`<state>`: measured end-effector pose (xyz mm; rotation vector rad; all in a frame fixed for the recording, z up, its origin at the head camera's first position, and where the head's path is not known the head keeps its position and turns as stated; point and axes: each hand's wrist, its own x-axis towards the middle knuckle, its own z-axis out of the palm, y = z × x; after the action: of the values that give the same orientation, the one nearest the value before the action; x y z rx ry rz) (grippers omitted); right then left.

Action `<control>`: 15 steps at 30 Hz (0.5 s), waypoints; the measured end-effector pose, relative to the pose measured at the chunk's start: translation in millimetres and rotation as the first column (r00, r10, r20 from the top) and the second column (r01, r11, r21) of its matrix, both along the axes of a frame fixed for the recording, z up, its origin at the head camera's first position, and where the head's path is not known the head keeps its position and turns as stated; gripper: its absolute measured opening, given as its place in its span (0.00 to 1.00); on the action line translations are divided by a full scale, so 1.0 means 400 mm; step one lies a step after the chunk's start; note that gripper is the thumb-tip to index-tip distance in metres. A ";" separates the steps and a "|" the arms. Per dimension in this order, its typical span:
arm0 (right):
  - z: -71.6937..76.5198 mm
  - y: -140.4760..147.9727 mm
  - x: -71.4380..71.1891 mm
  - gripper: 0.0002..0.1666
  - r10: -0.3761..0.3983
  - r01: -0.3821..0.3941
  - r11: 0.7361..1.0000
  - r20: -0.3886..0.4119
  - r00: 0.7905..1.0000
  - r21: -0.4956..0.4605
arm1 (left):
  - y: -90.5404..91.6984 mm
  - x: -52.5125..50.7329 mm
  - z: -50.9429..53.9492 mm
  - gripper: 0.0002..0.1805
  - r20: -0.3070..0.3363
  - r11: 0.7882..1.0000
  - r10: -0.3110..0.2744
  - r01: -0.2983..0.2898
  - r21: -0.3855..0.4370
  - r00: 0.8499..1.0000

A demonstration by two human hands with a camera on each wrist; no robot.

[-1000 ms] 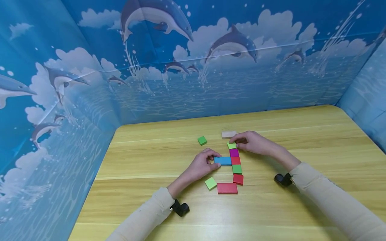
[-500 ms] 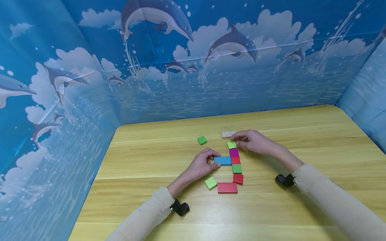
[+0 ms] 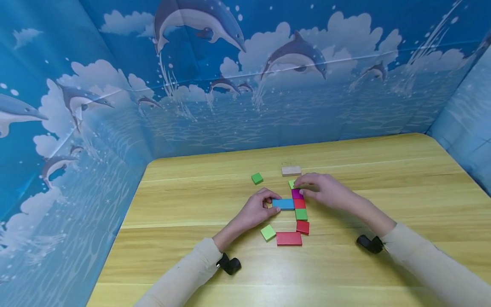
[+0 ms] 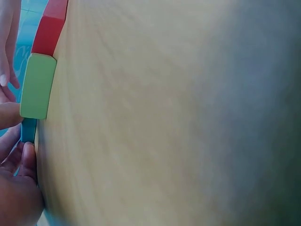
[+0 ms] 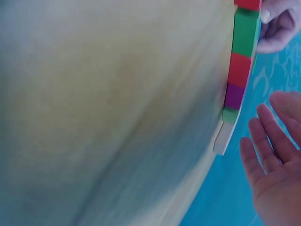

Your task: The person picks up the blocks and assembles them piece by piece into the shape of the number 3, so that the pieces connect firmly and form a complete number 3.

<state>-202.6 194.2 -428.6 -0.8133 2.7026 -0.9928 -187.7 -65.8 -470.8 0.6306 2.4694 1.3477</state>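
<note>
My left hand pinches the left end of a blue rectangular block lying flat on the table. That block's right end meets a column of small blocks: light green, purple, red and green. Over the column's far end hovers my right hand, its fingers partly covering the light green and purple blocks. In the right wrist view its fingers are loosely spread, apart from the blocks, with nothing between them. Another red block lies slightly askew just below the column.
Near the front lie a long red block and a tilted light green block. A pale wooden block sits beyond the column, a green block to its left. A dolphin-print curtain borders the wooden table.
My right hand has let go of the light green block and drawn back toward me, now over the purple one. The left hand stays on the blue block.
</note>
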 end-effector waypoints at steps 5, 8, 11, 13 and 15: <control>-0.003 -0.004 0.026 0.15 0.030 -0.030 1.000 -0.019 0.999 -0.007 | 0.000 0.001 0.000 0.13 0.002 1.000 0.002 -0.002 0.001 1.000; -0.005 -0.006 0.040 0.16 0.023 -0.023 1.000 0.000 1.000 -0.014 | 0.000 0.001 0.001 0.13 0.004 1.000 0.002 -0.002 0.003 1.000; -0.011 -0.008 0.053 0.16 0.020 -0.020 1.000 0.008 1.000 -0.005 | 0.000 0.002 0.001 0.13 0.004 1.000 0.002 -0.002 0.007 1.000; -0.014 -0.010 0.061 0.16 0.019 -0.019 1.000 0.006 1.000 0.009 | 0.000 0.002 0.000 0.13 0.005 1.000 0.003 -0.003 0.009 1.000; -0.018 -0.011 0.067 0.17 0.020 -0.020 1.000 -0.006 1.000 0.024 | 0.000 0.001 0.000 0.13 0.005 1.000 0.002 -0.002 0.011 1.000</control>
<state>-176.0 189.8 -435.7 -0.8385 2.7009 -0.9540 -187.1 -65.6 -470.9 0.6264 2.4617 1.3624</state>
